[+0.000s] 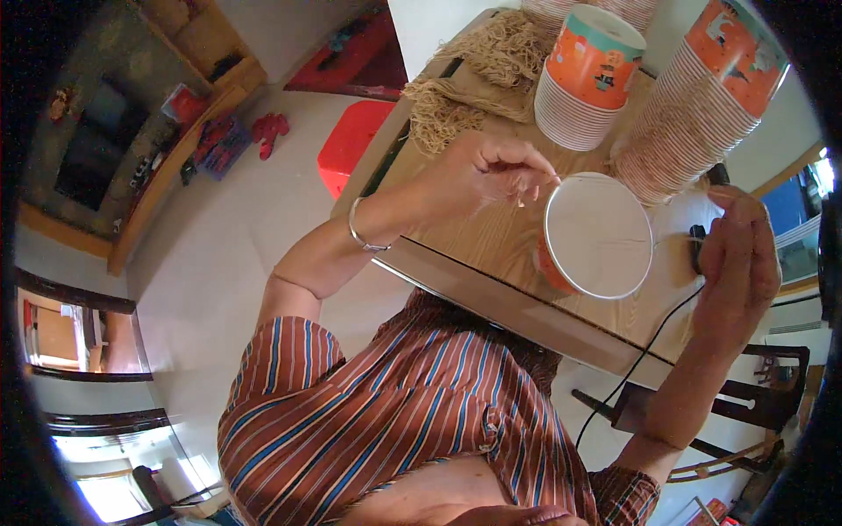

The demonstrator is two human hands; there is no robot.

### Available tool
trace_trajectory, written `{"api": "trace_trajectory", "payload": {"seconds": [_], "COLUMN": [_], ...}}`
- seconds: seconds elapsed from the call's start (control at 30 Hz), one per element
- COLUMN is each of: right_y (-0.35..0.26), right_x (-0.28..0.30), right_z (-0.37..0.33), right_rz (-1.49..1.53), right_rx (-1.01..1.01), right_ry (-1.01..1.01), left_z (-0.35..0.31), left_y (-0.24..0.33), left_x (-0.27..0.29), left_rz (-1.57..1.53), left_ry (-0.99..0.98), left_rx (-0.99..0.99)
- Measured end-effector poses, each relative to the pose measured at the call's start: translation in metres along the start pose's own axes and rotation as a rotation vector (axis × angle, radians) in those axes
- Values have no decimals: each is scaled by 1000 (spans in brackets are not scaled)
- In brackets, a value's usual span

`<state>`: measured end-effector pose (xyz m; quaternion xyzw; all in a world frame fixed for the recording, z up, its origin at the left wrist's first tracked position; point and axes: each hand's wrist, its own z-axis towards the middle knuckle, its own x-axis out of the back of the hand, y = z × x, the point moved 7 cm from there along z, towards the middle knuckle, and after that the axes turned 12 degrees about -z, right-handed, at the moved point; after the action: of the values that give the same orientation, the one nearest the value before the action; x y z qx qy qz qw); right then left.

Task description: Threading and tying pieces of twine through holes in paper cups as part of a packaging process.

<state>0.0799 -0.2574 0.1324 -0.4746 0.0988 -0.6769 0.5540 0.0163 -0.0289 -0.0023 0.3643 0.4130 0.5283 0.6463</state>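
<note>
A paper tub (599, 235) with a white inside and orange outer wall stands on the table in front of me, its round mouth facing up. My left hand (504, 171) is at the tub's left rim, fingers curled in a pinch; what they hold, if anything, is too small to make out. To the right of the tub is my raised right hand (741, 250), fingers bent and pressed together. A thin pale strand shows across the tub's mouth and beyond its rim towards this hand. Whether the fingers hold it is unclear.
Tangled beige strings (447, 114) lie at the table's far left. Behind the tub stand an orange-and-green stack of paper tubs (589, 74) and a taller leaning stack (702, 105). A black cable (645, 355) hangs over the wooden table's (478, 241) near edge. A red stool (351, 145) stands left.
</note>
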Motion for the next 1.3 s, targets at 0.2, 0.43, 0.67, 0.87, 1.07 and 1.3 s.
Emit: {"api": "trace_trajectory", "payload": {"seconds": [0.2, 0.43, 0.67, 0.87, 1.07, 1.3], "right_y": [24, 100, 36, 49, 52, 50], "right_x": [-5, -65, -88, -104, -94, -78], "right_z": [4, -32, -21, -19, -28, -30], "right_rz": [98, -288, -9, 97, -202, -338], "right_rx": [-53, -162, -80, -130, -23, 118], "right_ry": [70, -412, -429, -518, -495, -360], "left_z": [6, 7, 39, 55, 55, 51], "left_y": [-19, -38, 11, 21, 13, 5], "left_x": [18, 37, -35, -62, -60, -41], "left_rz": [-82, 229, 780, 865, 883, 428], "left_ry": [71, 164, -80, -209, -243, -231], "left_rx": [50, 217, -221, -239, -179, 89]}}
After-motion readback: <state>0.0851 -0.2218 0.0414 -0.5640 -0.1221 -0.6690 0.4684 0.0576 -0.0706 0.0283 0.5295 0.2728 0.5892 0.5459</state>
